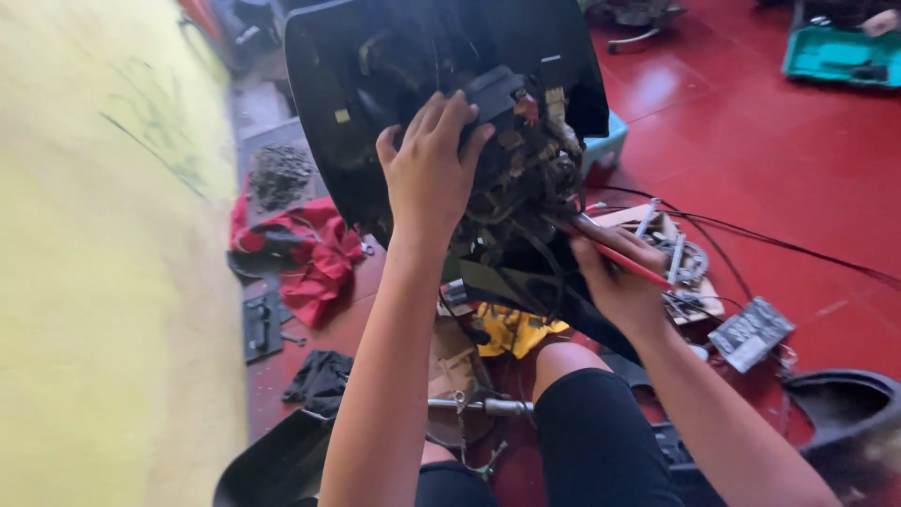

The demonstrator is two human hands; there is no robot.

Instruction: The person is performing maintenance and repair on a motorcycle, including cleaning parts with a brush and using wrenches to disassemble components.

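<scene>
The black housing [375,103] stands tilted on the red floor [770,160], far from my knees. My left hand [427,174] presses flat on its wiring [526,178]; my right hand [619,277] grips a red screwdriver [624,263] just right of it.

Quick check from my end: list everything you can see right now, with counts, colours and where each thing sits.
black housing: one, black, upright ahead, wiring exposed
red-handled tool: one, red, in right hand
red cloth: one, red, floor left
black cloth: one, black, floor lower left
yellow cloth: one, yellow, under housing
tool tray: one, tan, floor right
teal box: one, teal, top right
red floor: one, red
left hand: one, pressed on housing
right hand: one, gripping tool
</scene>
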